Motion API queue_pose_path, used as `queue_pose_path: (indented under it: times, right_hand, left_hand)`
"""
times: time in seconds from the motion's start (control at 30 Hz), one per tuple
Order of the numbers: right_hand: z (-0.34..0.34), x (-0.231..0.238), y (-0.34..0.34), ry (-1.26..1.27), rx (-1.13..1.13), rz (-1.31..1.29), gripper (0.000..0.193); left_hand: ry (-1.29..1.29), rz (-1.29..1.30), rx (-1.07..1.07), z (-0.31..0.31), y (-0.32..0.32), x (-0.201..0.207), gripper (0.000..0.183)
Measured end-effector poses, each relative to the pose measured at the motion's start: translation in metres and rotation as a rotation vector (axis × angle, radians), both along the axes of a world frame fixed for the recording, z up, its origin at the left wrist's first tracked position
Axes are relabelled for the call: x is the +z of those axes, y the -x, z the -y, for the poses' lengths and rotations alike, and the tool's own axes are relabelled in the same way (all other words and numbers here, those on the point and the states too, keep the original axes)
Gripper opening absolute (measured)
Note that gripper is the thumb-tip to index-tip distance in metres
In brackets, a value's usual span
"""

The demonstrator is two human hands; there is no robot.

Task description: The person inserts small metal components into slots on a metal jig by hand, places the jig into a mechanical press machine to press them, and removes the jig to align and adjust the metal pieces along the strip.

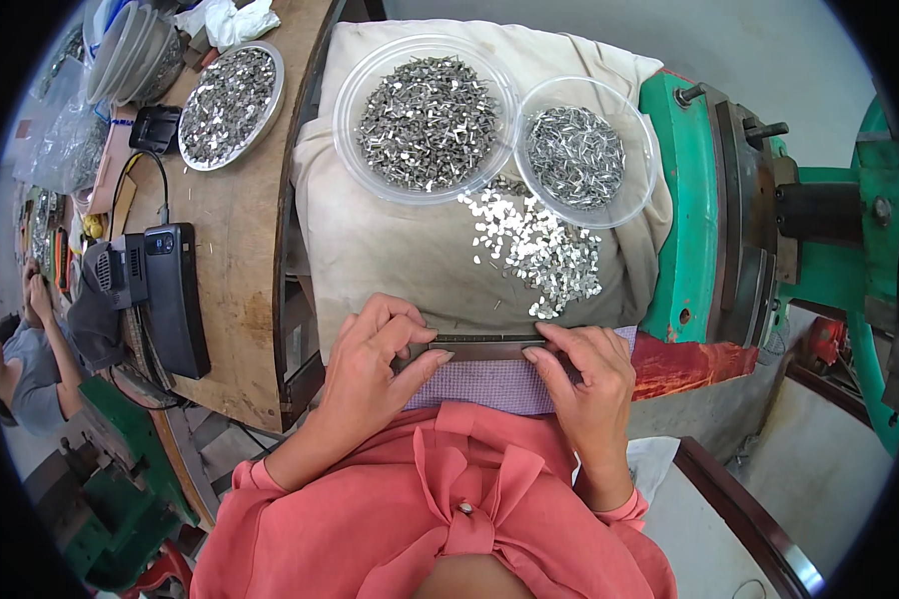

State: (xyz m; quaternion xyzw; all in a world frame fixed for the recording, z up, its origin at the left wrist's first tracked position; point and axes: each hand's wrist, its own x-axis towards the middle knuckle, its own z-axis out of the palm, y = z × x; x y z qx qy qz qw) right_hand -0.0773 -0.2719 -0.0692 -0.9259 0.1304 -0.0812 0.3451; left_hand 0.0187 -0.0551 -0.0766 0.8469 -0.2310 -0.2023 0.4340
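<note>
Between my two hands lies a narrow dark metal bar with a slotted upper edge (484, 349), level and close to my lap. My left hand (378, 351) pinches its left end with thumb and fingers. At the other end my right hand (587, 367) grips it the same way. Just beyond, a loose heap of small shiny metal pieces (549, 250) is spread on the brown cloth (370, 265). Behind the heap stand a large clear round tub (348, 130) of small metal parts and a smaller clear tub (641, 165) of thin silvery pieces.
A green machine (681, 230) with a dark steel head stands to the right. On the wooden table (240, 329) at left are a white bowl (270, 115) of metal bits, a black phone (175, 299) and cables. Another person (35, 359) sits at far left beside a green machine.
</note>
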Motion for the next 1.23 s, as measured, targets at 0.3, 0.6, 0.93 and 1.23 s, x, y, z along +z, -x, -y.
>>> queue_pose_path:
  times: [0.3,0.6,0.93,1.23]
  right_hand:
    - [-0.007,0.013,-0.006,0.194,0.094,0.067,0.032]
    - [-0.017,0.013,-0.019,0.218,0.326,0.077,0.032]
    - [-0.006,0.019,-0.02,0.128,0.378,0.123,0.03]
    - [0.003,0.013,0.012,0.088,0.336,-0.001,0.03]
  left_hand:
    - [-0.011,0.032,0.002,-0.002,0.001,-0.003,0.025]
    - [0.013,0.054,-0.016,-0.008,0.007,-0.004,0.036]
    - [0.019,0.055,-0.021,-0.014,0.013,-0.006,0.049]
    - [0.037,0.095,-0.014,-0.015,0.016,-0.009,0.052]
